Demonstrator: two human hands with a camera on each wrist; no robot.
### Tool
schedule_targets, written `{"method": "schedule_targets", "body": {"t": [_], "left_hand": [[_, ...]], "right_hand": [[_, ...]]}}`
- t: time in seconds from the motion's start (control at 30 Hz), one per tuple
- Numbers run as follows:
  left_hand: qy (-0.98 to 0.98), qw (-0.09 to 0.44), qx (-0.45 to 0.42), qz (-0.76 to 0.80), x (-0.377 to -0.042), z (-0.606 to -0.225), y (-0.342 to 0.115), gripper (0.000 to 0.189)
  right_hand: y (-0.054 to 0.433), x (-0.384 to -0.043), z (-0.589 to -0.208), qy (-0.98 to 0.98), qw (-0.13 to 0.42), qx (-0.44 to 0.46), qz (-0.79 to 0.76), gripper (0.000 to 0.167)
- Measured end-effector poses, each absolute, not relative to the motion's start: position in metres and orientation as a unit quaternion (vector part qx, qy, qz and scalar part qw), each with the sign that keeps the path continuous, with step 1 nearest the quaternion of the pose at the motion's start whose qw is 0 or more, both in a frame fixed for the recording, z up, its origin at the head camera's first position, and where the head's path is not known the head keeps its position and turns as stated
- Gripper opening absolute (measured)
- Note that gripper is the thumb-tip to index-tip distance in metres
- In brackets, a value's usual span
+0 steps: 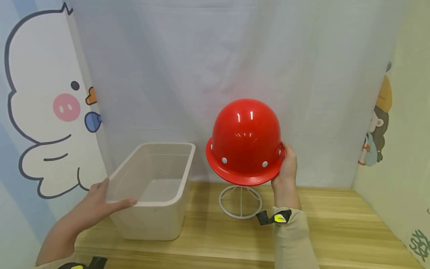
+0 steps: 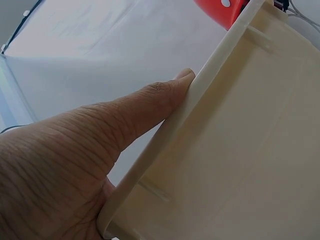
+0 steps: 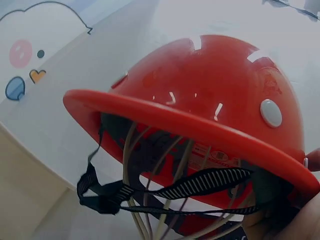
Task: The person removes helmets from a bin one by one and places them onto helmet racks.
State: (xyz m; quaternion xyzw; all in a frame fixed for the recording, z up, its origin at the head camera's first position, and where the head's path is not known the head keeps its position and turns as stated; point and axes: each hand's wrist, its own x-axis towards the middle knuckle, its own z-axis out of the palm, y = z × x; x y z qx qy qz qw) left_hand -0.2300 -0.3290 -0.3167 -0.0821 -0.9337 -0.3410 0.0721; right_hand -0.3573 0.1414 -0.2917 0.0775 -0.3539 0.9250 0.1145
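A red hard hat (image 1: 246,142) sits over the top of a white wire stand (image 1: 241,201); whether it bears on the stand cannot be told. My right hand (image 1: 285,168) grips the hat's brim at its right side. In the right wrist view, a black chin strap (image 3: 200,184) hangs below the brim, and the stand's wires (image 3: 175,180) run up inside the hat. A beige plastic bin (image 1: 151,220) stands to the left. My left hand (image 1: 95,205) holds its near-left corner, thumb along the front rim; its other fingers are partly hidden in the left wrist view.
Both bin and stand are on a wood-grain table (image 1: 221,250). A pale curtain (image 1: 161,74) hangs behind them. Walls with cartoon figures rise at both sides, a white one (image 1: 43,74) at left. Bare tabletop (image 1: 339,224) lies right of the right forearm.
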Motion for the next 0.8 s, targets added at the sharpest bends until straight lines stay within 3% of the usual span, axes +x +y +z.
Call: {"method": "schedule_targets", "body": {"t": [0.1,0.2,0.5,0.63,0.8], "left_hand": [[-0.934,0.072,-0.083,-0.340,-0.233,-0.317,-0.326,0.094],[-0.930,0.073,-0.093,-0.349,-0.239,-0.319,-0.321,0.092],[-0.938,0.074,-0.093,-0.325,-0.256,-0.319,-0.319,0.092],[-0.939,0.076,-0.092,-0.323,-0.254,-0.319,-0.326,0.090],[-0.953,0.084,-0.056,-0.287,-0.247,-0.315,-0.327,0.111]], "right_hand": [[0.148,-0.357,-0.293,-0.418,0.155,0.057,0.893,0.022],[0.159,-0.353,-0.295,-0.491,0.171,0.038,0.853,0.033],[0.189,-0.336,-0.309,-0.667,0.113,0.029,0.736,0.069],[0.196,-0.328,-0.316,-0.730,0.083,0.056,0.676,0.075],[0.200,-0.314,-0.324,-0.785,0.089,0.099,0.604,0.072]]}}
